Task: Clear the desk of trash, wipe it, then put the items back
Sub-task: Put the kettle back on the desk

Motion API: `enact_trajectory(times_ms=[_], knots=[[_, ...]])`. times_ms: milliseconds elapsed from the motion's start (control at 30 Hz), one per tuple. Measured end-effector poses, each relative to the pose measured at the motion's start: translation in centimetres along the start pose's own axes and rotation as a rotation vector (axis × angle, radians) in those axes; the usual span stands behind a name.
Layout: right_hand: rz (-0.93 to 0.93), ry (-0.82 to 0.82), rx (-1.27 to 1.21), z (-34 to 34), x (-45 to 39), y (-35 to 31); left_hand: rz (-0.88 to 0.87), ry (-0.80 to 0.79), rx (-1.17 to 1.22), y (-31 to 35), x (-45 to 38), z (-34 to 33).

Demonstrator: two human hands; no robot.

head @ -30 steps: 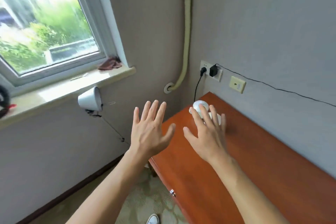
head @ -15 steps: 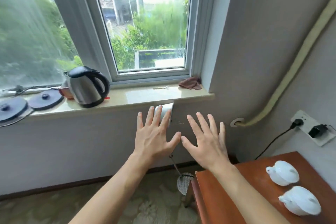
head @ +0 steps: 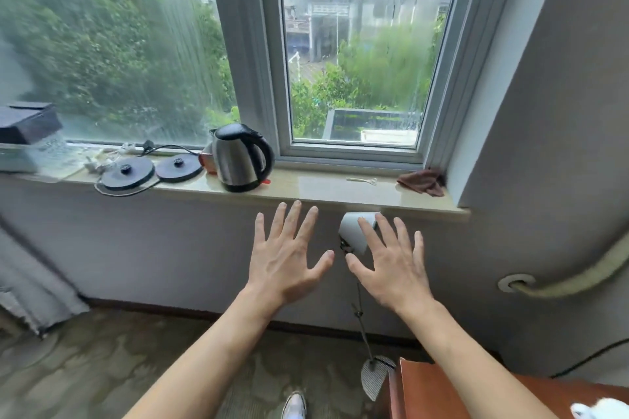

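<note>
My left hand [head: 286,255] and my right hand [head: 391,262] are held out in front of me with fingers spread, holding nothing, below the window sill [head: 306,187]. A steel electric kettle [head: 240,156] stands on the sill, with two black kettle bases [head: 127,173] to its left. A brown cloth [head: 423,182] lies crumpled at the sill's right end, a small fork [head: 362,180] beside it. The wooden desk [head: 442,391] shows only its corner at the bottom right, with a white teapot [head: 602,410] at the frame's edge.
A white desk lamp [head: 352,233] on a thin arm stands partly behind my right hand. A dark box [head: 27,122] sits at the sill's far left. A hose [head: 578,282] enters the wall at right. Carpeted floor lies below, with my shoe [head: 294,406] on it.
The view has swung left from the desk to the window sill. The desk has slid nearly out of frame. Both hands stay spread and empty.
</note>
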State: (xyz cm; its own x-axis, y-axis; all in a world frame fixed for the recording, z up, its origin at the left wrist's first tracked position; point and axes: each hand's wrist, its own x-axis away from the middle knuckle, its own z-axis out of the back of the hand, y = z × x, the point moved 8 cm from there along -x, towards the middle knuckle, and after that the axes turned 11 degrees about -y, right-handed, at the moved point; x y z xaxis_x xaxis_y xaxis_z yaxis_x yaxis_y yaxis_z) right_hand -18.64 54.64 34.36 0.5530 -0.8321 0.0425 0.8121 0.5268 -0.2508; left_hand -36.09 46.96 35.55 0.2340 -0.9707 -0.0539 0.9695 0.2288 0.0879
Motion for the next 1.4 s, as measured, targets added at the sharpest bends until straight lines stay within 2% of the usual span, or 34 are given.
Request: enact_trajectory(times_ms=[300, 467, 667, 833, 1067, 1400], knots=[[0.133, -0.065, -0.031, -2.3, -6.9, -8.2, 0.144, 0.053, 0.009, -9.5, -1.9, 1.1], [0.189, -0.019, -0.051, -2.9, -12.9, -12.4, 0.203, 0.091, 0.084, -16.3, -6.0, 1.3], [0.189, 0.058, -0.284, -1.8, -23.1, -17.3, 0.220, 0.113, 0.165, -25.6, -14.1, 1.6], [0.119, 0.073, -0.432, -0.9, -31.1, -20.2, 0.143, 0.114, 0.311, -31.2, -21.2, 2.4], [-0.009, 0.046, -0.518, -1.9, -37.3, -21.6, 0.008, -0.039, 0.585, -35.8, -27.6, 0.5], [-0.192, 0.025, -0.587, -2.3, -39.3, -19.8, -0.160, -0.276, 1.119, -35.7, -30.3, -2.7]])
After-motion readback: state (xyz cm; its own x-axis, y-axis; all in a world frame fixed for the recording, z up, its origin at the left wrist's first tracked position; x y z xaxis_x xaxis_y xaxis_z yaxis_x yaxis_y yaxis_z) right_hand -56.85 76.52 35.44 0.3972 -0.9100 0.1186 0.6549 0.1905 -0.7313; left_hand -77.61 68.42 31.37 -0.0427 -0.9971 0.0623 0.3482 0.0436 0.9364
